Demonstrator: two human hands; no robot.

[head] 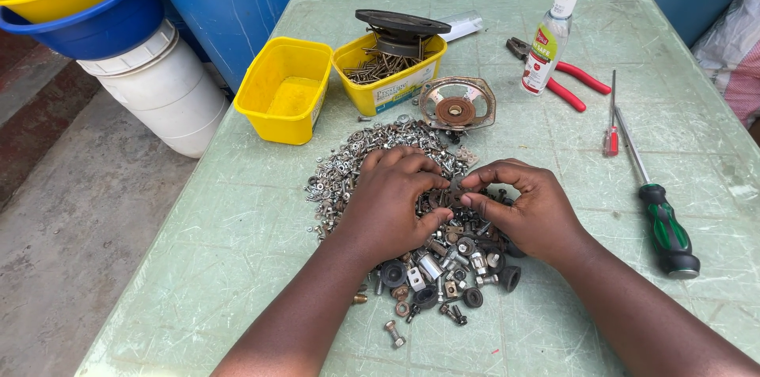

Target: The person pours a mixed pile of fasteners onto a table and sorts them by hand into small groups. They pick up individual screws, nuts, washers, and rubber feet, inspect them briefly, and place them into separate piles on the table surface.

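My left hand [393, 199] and my right hand [528, 207] meet over a pile of small metal hardware [356, 159] made of screws, nuts, washers and black rubber parts. Together the fingertips of both hands pinch one small dark metal piece [454, 185] just above the pile. The hands hide the middle of the pile. Larger bolts and black grommets [443, 282] lie at its near end.
Two yellow tubs stand beyond the pile: an empty one [285, 88] and one holding screws [388, 68] with a dark disc on top. A rusty round speaker frame [457, 104], a clear bottle [548, 40], red-handled pliers [566, 76], a small red screwdriver [611, 119] and a green-handled screwdriver [661, 218] lie on the green table [198, 250].
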